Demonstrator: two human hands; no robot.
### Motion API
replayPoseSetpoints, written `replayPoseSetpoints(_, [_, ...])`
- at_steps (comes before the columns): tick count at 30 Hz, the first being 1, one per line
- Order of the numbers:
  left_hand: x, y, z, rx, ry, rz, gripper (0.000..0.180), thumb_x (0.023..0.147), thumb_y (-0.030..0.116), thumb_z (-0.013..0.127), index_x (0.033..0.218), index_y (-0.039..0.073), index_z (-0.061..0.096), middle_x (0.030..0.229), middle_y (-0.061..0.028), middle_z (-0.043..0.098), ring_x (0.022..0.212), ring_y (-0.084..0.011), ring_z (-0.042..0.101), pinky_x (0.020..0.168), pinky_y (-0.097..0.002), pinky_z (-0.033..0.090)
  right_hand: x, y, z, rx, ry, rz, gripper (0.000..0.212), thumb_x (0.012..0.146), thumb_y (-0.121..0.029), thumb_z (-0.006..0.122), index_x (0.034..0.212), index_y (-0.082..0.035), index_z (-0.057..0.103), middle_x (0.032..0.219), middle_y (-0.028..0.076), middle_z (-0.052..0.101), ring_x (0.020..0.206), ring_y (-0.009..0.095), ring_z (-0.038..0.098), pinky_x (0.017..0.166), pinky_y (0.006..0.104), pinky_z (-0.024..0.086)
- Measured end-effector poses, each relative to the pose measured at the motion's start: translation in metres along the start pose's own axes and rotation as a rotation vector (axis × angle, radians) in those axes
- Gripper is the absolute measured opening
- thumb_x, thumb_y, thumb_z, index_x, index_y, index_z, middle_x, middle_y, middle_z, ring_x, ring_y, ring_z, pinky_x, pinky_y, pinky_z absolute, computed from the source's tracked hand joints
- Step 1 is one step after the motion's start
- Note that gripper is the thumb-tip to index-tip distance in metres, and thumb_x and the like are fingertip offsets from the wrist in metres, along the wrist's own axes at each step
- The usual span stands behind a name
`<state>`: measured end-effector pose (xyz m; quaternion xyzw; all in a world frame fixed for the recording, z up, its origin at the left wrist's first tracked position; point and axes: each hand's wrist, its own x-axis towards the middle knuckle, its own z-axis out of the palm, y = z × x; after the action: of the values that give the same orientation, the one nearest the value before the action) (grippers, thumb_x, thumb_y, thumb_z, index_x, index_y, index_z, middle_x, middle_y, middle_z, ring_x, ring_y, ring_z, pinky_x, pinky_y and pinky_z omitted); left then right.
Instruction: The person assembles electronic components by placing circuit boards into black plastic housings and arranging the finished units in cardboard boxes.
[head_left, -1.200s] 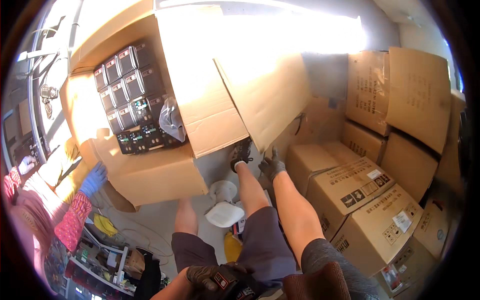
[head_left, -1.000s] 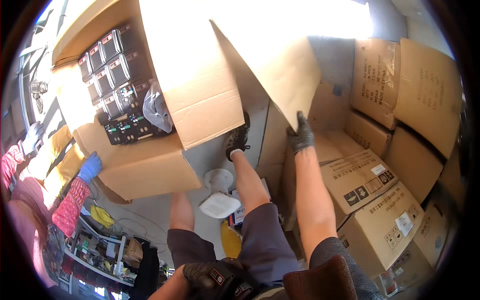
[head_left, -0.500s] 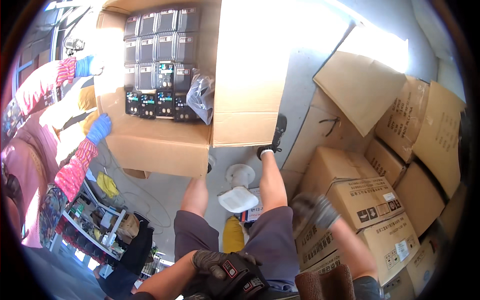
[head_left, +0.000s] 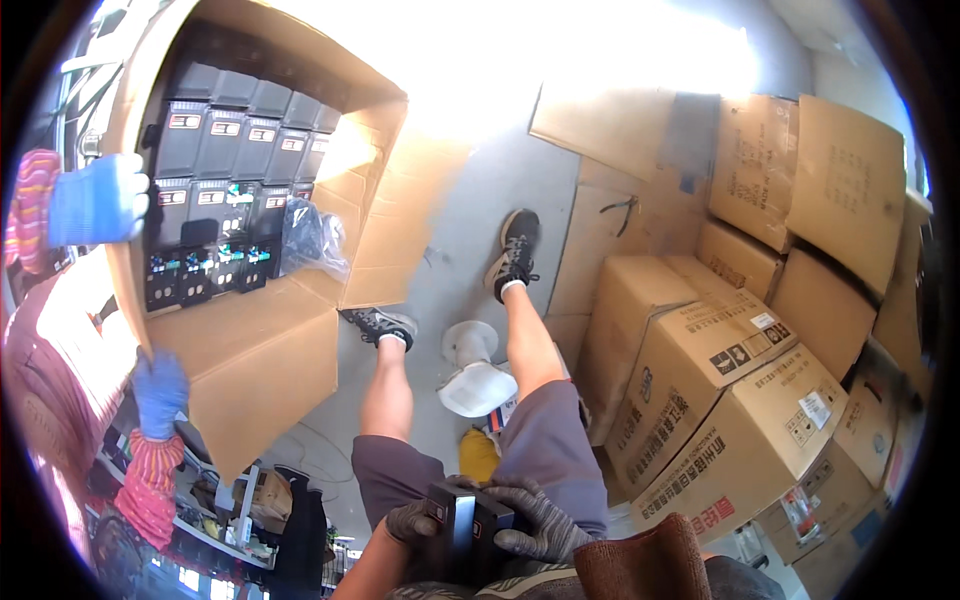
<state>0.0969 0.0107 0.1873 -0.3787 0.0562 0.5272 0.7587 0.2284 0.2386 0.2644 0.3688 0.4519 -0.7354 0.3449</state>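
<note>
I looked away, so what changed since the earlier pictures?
The right hand let go of the cardboard sheet, which lies farther off, and joined the left hand on the black unit. The open carton shifted left, uncovering the left shoe. The left hand kept its hold; the stacked cartons stayed.

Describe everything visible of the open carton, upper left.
The open carton is brown, apparently corrugated cardboard. Its mouth faces the camera; a near flap hangs outward; the right flap's edge is lost in glare. Inside are rows of black units, some showing green parts, and a translucent plastic bag. A co-worker's blue-gloved hand grips the left edge; a second hand touches the near corner.
</note>
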Motion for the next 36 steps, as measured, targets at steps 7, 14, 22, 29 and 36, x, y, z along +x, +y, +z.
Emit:
replayPoseSetpoints(7, [0.004, 0.009, -0.012, 0.023, 0.079, 0.112, 0.097, 0.07, 0.036, 0.092, 0.148, 0.006, 0.042, 0.142, -0.0132, 0.056, 0.132, -0.027, 0.055, 0.111, -0.0425, 0.045, 0.017, 0.005, 0.013, 0.204, 0.129, -0.03, 0.075, 0.09, -0.039, 0.077, 0.147, -0.003, 0.043, 0.151, 0.024, 0.036, 0.143, 0.037, 0.035, 0.118, 0.0457, 0.031])
replayPoseSetpoints(14, [0.083, 0.082, -0.003, 0.032, -0.109, 0.102, 0.091, 0.08, 0.04, 0.085, 0.151, 0.005, 0.039, 0.144, -0.0156, 0.055, 0.13, -0.029, 0.058, 0.108, -0.0466, 0.049, 0.07, 0.002, -0.033, 0.427, 0.353, -0.202, 0.083, 0.089, -0.042, 0.078, 0.145, 0.006, 0.039, 0.138, 0.02, 0.052, 0.132, 0.03, 0.05, 0.113, 0.041, 0.038])
replayPoseSetpoints(22, [0.238, 0.151, -0.051, 0.148, -0.061, 0.296, 0.091, 0.082, 0.043, 0.081, 0.155, 0.017, 0.033, 0.149, -0.0114, 0.048, 0.133, -0.027, 0.054, 0.109, -0.0445, 0.05, 0.202, 0.059, -0.191, 0.012, 0.156, -0.128, 0.104, 0.085, -0.07, 0.067, 0.158, -0.006, 0.029, 0.14, 0.021, 0.056, 0.133, 0.027, 0.053, 0.113, 0.0341, 0.038])
replayPoseSetpoints(29, [0.417, 0.182, -0.066, 0.446, -0.026, 0.367, 0.086, 0.086, 0.053, 0.075, 0.154, 0.015, 0.039, 0.148, -0.0125, 0.051, 0.126, -0.024, 0.058, 0.106, -0.043, 0.051, 0.258, 0.168, -0.342, 0.708, -0.003, -0.312, 0.089, 0.092, -0.066, 0.061, 0.155, -0.008, 0.035, 0.149, 0.01, 0.047, 0.136, 0.023, 0.046, 0.115, 0.0403, 0.038])
replayPoseSetpoints(36, [0.568, 0.192, -0.112, 1.375, 0.572, 0.141, 0.09, 0.096, 0.073, 0.044, 0.162, 0.017, 0.019, 0.158, -0.0164, 0.039, 0.143, -0.0338, 0.04, 0.112, -0.0481, 0.038, 0.304, 0.294, -0.448, 0.753, 0.265, -0.417, 0.072, 0.099, -0.057, 0.056, 0.15, -0.01, 0.041, 0.143, 0.011, 0.055, 0.129, 0.024, 0.055, 0.112, 0.0401, 0.043])
